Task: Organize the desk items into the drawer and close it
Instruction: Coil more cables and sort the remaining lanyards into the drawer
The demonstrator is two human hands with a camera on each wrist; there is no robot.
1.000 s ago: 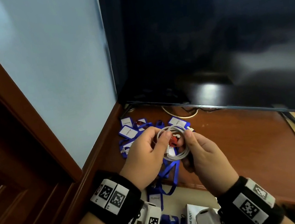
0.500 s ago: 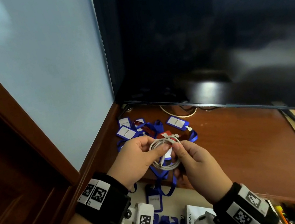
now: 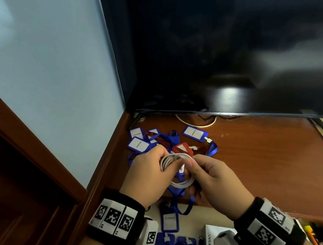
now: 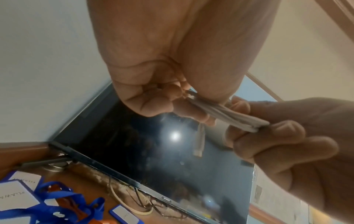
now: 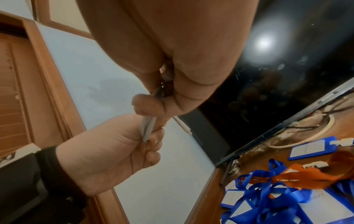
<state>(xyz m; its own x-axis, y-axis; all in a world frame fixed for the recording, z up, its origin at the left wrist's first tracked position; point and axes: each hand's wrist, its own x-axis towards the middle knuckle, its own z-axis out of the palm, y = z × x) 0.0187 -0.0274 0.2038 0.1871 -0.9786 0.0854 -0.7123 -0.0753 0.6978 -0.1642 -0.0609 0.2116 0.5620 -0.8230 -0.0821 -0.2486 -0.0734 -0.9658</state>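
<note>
Fingers (image 3: 165, 166) of the left hand (image 3: 148, 176) pinch the left rim of a coiled white cable (image 3: 177, 170); fingers of the right hand (image 3: 213, 175) pinch its right rim — both hands grasping, neither released. The coil hangs between the two hands, above the table (image 3: 259, 154), one free plug end (image 4: 199, 141) dangling beneath. Beyond the fingers lie blue badge holders (image 3: 138, 144) with lanyards, and one red holder (image 3: 181, 148). Below the wrists, the open drawer (image 3: 193, 209) holds more badges. The coil's flat plane spans hand to hand; the drawer lies toward the body, so either hand seems equally placed to lower it.
</note>
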